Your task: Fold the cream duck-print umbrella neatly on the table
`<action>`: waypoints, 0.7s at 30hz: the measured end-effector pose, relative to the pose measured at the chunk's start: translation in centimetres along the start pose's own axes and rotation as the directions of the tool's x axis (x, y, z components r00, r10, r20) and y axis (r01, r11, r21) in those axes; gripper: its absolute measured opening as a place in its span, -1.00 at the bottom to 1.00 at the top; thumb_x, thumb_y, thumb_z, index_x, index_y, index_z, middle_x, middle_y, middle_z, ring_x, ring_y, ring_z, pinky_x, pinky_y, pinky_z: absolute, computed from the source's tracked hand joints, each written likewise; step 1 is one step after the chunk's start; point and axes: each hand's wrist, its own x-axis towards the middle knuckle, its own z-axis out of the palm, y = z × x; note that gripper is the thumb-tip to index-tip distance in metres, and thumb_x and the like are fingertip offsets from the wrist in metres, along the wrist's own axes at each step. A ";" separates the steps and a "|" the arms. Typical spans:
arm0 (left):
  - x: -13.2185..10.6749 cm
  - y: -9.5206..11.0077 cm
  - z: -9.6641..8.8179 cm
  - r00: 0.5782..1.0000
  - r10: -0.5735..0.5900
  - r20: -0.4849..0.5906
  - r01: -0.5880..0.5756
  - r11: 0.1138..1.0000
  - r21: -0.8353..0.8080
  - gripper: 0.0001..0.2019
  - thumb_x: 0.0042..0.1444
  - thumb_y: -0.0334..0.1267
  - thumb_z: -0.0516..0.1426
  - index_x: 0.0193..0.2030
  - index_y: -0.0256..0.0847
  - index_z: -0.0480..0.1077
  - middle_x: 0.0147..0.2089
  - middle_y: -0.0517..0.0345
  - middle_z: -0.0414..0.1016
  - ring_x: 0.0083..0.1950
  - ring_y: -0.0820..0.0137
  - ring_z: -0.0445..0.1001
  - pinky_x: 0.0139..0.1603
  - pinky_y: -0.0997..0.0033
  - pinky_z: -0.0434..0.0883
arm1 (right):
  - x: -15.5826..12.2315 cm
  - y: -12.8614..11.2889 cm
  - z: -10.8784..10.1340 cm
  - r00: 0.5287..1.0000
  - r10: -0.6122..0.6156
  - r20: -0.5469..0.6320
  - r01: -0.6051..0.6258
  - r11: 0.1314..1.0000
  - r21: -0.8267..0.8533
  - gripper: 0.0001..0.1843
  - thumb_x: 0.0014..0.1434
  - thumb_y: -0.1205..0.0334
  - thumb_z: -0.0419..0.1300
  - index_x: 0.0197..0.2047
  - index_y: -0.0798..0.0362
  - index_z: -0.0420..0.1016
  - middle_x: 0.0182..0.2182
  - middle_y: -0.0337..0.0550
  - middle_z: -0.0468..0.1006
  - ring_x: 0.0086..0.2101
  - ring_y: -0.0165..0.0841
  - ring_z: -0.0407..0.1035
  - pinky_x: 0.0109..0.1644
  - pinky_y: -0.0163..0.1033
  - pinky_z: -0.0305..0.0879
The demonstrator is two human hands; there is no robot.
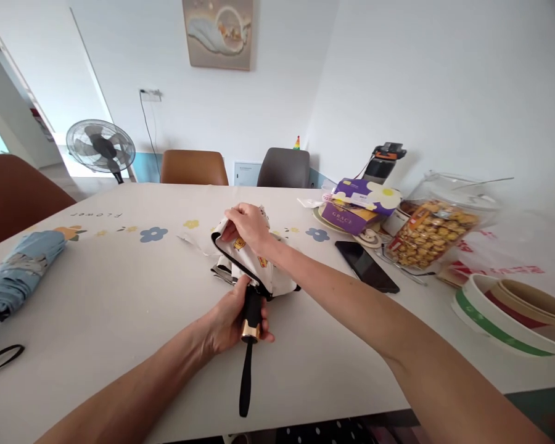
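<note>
A white umbrella point(277, 280) with black edging and small yellow prints lies in loose folds over the middle of the table, its black and gold handle point(251, 317) towards me. My left hand point(234, 314) is wrapped round that handle, just below the canopy. A black wrist strap hangs from the handle's end. Higher up, my right hand point(248, 227) pinches a fold of the canopy, with the fingertips partly hidden by the cloth. Off to the left rests a folded light blue umbrella point(21, 271) with a black strap loop.
On the right are a black phone point(367, 266), a purple tissue pack point(370, 194), a jar of snacks point(437, 234), a dark bottle point(383, 163) and tape rolls point(494, 320). Chairs point(194, 166) stand behind the table point(120, 283), and a fan point(100, 147) is at back left.
</note>
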 end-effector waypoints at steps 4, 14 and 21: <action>-0.3 0.0 0.1 0.995 0.030 -0.091 -0.026 0.998 0.052 -0.57 0.15 0.12 -0.12 -0.30 -0.28 0.21 -0.53 0.07 0.37 -0.57 0.37 0.37 -0.45 0.15 0.48 | 0.0 -1.7 -0.8 0.999 -0.049 -0.008 0.049 0.999 0.000 -0.84 0.08 0.29 0.07 -0.51 0.05 0.19 -0.71 -0.27 0.40 -0.68 -0.38 0.37 -0.65 -0.33 0.32; -0.7 0.4 0.2 0.946 0.199 -0.255 -0.189 0.980 0.060 -0.66 0.16 -0.01 -0.01 -0.29 -0.32 0.29 -0.46 0.11 0.38 -0.56 0.47 0.34 -0.41 0.21 0.51 | -0.3 -5.3 -2.6 0.975 -0.134 -0.179 0.154 0.982 0.105 -0.79 0.02 0.31 0.14 -0.60 0.08 0.24 -0.69 -0.26 0.38 -0.72 -0.48 0.30 -0.68 -0.40 0.23; -0.7 0.5 0.0 0.973 0.162 -0.167 -0.186 0.973 -0.140 -0.69 0.17 -0.09 -0.02 -0.32 -0.36 0.30 -0.51 0.21 0.26 -0.60 0.56 0.25 -0.66 0.55 0.28 | -0.1 -3.4 -0.4 0.986 -0.059 0.157 0.061 0.998 -0.003 -0.73 0.08 0.13 0.18 -0.52 0.07 0.24 -0.53 -0.18 0.47 -0.64 -0.45 0.36 -0.60 -0.36 0.28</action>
